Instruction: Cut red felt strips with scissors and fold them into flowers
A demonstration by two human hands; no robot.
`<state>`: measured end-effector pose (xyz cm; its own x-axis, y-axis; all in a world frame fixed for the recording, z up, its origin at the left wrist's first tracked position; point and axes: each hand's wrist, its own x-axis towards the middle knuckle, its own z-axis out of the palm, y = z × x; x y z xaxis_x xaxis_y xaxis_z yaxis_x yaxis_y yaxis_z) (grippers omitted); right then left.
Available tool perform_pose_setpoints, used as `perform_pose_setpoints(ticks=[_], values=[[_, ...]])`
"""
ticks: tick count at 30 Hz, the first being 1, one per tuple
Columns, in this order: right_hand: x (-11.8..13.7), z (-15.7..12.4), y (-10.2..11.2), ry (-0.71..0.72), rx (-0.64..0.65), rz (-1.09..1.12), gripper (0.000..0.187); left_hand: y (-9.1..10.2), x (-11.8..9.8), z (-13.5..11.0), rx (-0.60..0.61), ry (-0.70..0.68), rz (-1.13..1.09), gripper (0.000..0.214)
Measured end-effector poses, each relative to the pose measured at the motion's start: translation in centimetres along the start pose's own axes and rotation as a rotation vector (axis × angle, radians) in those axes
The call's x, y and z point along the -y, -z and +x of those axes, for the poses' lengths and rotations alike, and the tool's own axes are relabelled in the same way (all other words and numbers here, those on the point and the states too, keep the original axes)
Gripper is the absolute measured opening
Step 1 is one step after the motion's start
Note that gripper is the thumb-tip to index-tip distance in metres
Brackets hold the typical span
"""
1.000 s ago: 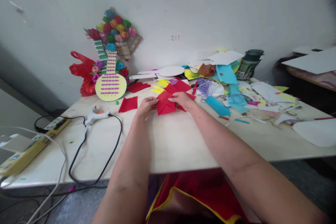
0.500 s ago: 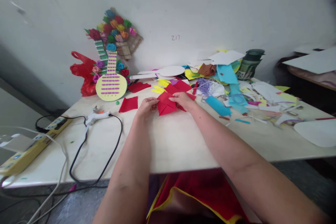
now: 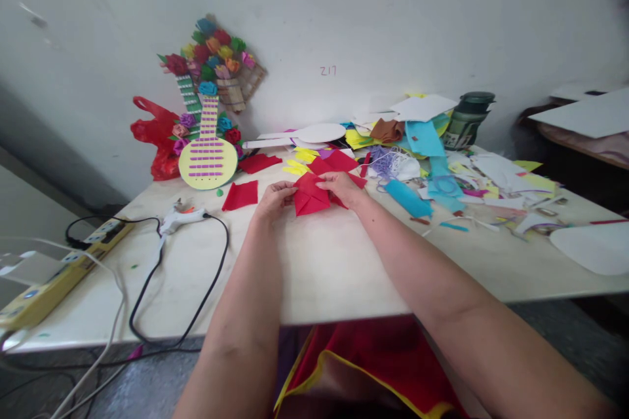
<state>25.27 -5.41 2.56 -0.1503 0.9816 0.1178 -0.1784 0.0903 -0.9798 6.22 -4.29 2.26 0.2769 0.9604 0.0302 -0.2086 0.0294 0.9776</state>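
Both my hands meet over a folded red felt piece (image 3: 309, 196) on the pale table (image 3: 319, 268). My left hand (image 3: 275, 200) pinches its left edge with curled fingers. My right hand (image 3: 341, 188) presses and grips its right side, fingers closed on the felt. More red felt pieces (image 3: 339, 162) lie just behind, and a single red square (image 3: 240, 195) lies to the left of my left hand.
A glue gun (image 3: 179, 217) with a black cord lies at the left, beside a yellow power strip (image 3: 59, 275). A yellow guitar-shaped craft (image 3: 207, 157) and paper flowers (image 3: 216, 52) lean on the wall. Coloured scraps (image 3: 442, 170) and a dark jar (image 3: 466, 119) crowd the right.
Almost nothing moved. My hands keep their grip on the red felt piece, with only slight finger shifts.
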Motion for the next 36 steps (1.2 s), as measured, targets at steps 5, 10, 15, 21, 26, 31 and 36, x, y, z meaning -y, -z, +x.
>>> perform_pose_setpoints(ticks=[5, 10, 15, 21, 26, 31, 36], values=[[-0.2, 0.2, -0.1, -0.019, -0.03, 0.06, 0.022, 0.2, 0.1, 0.2, 0.002, -0.016, -0.022, 0.026], [-0.4, 0.5, -0.2, -0.077, -0.066, 0.138, 0.023, 0.2, -0.1, 0.1, -0.002, -0.036, -0.05, 0.026], [-0.5, 0.5, -0.4, -0.076, -0.038, 0.156, 0.027, 0.4, 0.1, 0.2, 0.002, -0.058, -0.07, 0.028], [-1.0, 0.8, -0.2, -0.029, -0.001, 0.132, 0.028, 0.2, -0.1, 0.0, -0.019, -0.043, -0.068, 0.025], [-1.2, 0.7, -0.1, 0.029, 0.051, 0.134, 0.025, 0.2, -0.2, 0.0, -0.032, -0.055, -0.053, 0.022], [-0.6, 0.2, -0.2, 0.052, 0.059, 0.119, 0.019, 0.2, -0.1, 0.1, -0.03, -0.049, -0.031, 0.021], [-0.2, -0.1, -0.8, 0.117, -0.003, 0.036, 0.017, 0.0, -0.2, 0.1, -0.042, -0.046, -0.034, 0.021]])
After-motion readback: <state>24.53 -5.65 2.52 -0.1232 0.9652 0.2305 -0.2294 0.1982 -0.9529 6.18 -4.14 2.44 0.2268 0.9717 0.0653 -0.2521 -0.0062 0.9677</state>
